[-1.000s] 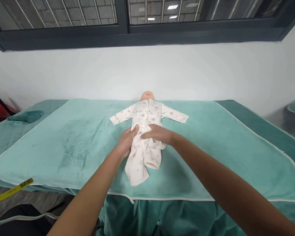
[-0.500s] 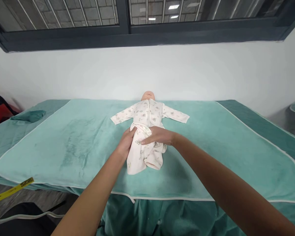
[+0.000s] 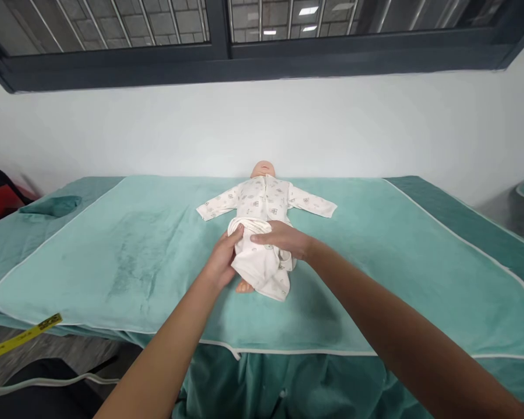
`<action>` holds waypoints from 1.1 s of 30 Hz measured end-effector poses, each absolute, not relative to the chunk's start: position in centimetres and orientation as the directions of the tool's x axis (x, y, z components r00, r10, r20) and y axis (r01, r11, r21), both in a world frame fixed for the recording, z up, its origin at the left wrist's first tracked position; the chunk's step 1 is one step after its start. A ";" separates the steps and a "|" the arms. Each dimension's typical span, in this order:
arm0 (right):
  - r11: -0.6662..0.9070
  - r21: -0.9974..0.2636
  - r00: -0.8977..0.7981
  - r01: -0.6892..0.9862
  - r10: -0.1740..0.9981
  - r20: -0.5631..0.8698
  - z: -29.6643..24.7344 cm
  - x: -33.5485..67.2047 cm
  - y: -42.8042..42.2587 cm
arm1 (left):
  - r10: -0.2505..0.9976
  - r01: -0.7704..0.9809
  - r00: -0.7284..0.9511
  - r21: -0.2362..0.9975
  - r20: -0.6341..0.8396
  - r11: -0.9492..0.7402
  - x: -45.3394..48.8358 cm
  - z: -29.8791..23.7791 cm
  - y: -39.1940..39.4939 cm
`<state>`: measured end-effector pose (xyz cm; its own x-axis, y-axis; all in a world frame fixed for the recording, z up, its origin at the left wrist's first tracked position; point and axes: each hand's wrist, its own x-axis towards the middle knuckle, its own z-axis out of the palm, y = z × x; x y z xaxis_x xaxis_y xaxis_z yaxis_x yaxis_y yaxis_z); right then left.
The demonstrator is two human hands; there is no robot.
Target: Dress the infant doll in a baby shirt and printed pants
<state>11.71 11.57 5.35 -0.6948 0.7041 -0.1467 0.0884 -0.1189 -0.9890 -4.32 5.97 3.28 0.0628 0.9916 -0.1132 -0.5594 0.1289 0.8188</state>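
A baby doll lies on its back, head toward the wall, in a white printed long-sleeved top with both sleeves spread out. Over its lower body are white printed baby pants, bunched at the waistband. My left hand is closed on the left side of the waistband, thumb on top. My right hand grips the waistband from the right, its thumb lying across the front and its other fingers partly hidden. One bare doll foot shows below the cloth at the left; the other leg is covered.
A light green blanket with white piping covers the bed, which stands against a white wall under a dark window frame. At lower left are a yellow strip and a pale cable. A red and black item sits far left.
The pants' left leg has been drawn up and bunched, uncovering a doll foot. The waistband now lies wider and straighter between my hands. The doll's head and sleeves have stayed put.
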 end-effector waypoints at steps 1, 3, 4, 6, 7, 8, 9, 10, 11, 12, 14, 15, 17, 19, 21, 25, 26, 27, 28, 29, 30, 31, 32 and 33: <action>-0.113 -0.987 -0.728 0.117 0.666 -0.162 5.5 11.8 11.5 | 0.991 -0.581 0.062 0.803 -0.116 0.130 -4.2 3.2 6.0; -0.136 -0.985 -0.755 0.108 0.633 -0.171 5.5 12.0 11.5 | 0.990 -0.610 0.061 0.781 -0.127 0.138 -4.0 3.1 5.8; -0.164 -0.984 -0.748 0.070 0.644 -0.161 5.4 12.0 11.5 | 0.989 -0.612 0.064 0.778 -0.136 0.146 -4.0 3.0 5.7; -0.223 -0.973 -0.704 -0.052 0.699 -0.123 5.1 11.9 11.6 | 0.985 -0.584 0.063 0.795 -0.158 0.165 -4.0 3.1 5.5; -0.242 -0.963 -0.677 -0.119 0.730 -0.100 4.9 11.9 11.6 | 0.983 -0.557 0.068 0.811 -0.167 0.177 -4.0 3.2 5.4; -0.254 -0.951 -0.653 -0.175 0.753 -0.080 4.8 11.8 11.6 | 0.981 -0.526 0.084 0.829 -0.174 0.192 -4.0 3.2 5.3; -0.260 -0.941 -0.638 -0.219 0.768 -0.064 4.6 11.7 11.6 | 0.979 -0.497 0.105 0.843 -0.177 0.206 -4.1 3.3 5.3; -0.264 -0.932 -0.629 -0.249 0.776 -0.052 4.5 11.6 11.5 | 0.976 -0.476 0.128 0.853 -0.174 0.215 -4.1 3.4 5.3; -0.268 -0.924 -0.621 -0.272 0.783 -0.043 4.4 11.5 11.5 | 0.975 -0.468 0.145 0.856 -0.169 0.218 -4.2 3.4 5.3; -0.269 -0.918 -0.611 -0.292 0.790 -0.037 4.3 11.4 11.4 | 0.974 -0.474 0.160 0.852 -0.163 0.221 -4.2 3.5 5.4; -0.264 -0.913 -0.589 -0.312 0.807 -0.032 4.2 11.2 11.3 | 0.974 -0.525 0.163 0.822 -0.159 0.222 -4.2 3.5 5.6; -0.258 -0.918 -0.583 -0.303 0.811 -0.035 4.1 11.1 11.3 | 0.974 -0.561 0.156 0.797 -0.162 0.222 -4.2 3.5 5.8; -0.246 -0.941 -0.603 -0.231 0.796 -0.060 4.1 11.3 11.2 | 0.976 -0.621 0.137 0.752 -0.172 0.220 -4.1 3.5 6.1; -0.233 -0.965 -0.663 -0.120 0.742 -0.097 4.2 11.7 11.3 | 0.975 -0.641 0.133 0.735 -0.176 0.220 -4.0 3.3 6.3; -0.223 -0.975 -0.732 -0.025 0.668 -0.134 4.4 12.2 11.4 | 0.974 -0.629 0.150 0.744 -0.167 0.224 -3.9 3.2 6.4; -0.257 -0.964 -0.770 -0.065 0.628 -0.115 4.5 12.6 11.6 | 0.983 -0.578 0.108 0.795 -0.150 0.185 -3.9 3.1 6.0; -0.269 -0.955 -0.754 -0.123 0.651 -0.086 4.5 12.5 11.6 | 0.983 -0.551 0.091 0.814 -0.159 0.183 -4.0 3.1 5.8; -0.277 -0.944 -0.732 -0.182 0.679 -0.058 4.3 12.4 11.7 | 0.982 -0.516 0.084 0.836 -0.170 0.188 -4.0 3.2 5.7; -0.279 -0.933 -0.709 -0.229 0.704 -0.037 4.2 12.3 11.7 | 0.980 -0.476 0.089 0.857 -0.179 0.200 -4.1 3.2 5.6; -0.275 -0.926 -0.689 -0.257 0.724 -0.024 4.0 12.1 11.6 | 0.977 -0.434 0.106 0.876 -0.184 0.212 -4.1 3.3 5.5; -0.268 -0.926 -0.673 -0.267 0.739 -0.020 3.9 11.9 11.6 | 0.974 -0.396 0.127 0.891 -0.187 0.223 -4.1 3.5 5.4; -0.258 -0.930 -0.657 -0.262 0.754 -0.024 3.8 11.8 11.6 | 0.972 -0.369 0.141 0.901 -0.189 0.229 -4.0 3.6 5.2; -0.244 -0.939 -0.637 -0.244 0.770 -0.035 3.7 11.7 11.6 | 0.972 -0.357 0.141 0.906 -0.190 0.228 -3.8 3.8 5.1; -0.224 -0.952 -0.614 -0.210 0.788 -0.050 3.7 11.6 11.5 | 0.975 -0.361 0.118 0.906 -0.190 0.220 -3.6 4.1 4.9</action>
<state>11.64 11.54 3.74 -0.6141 0.7876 -0.0501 -0.2098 -0.2240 -0.9517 -3.60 4.85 4.07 0.1180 0.9747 -0.1897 -0.3615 0.2201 0.9060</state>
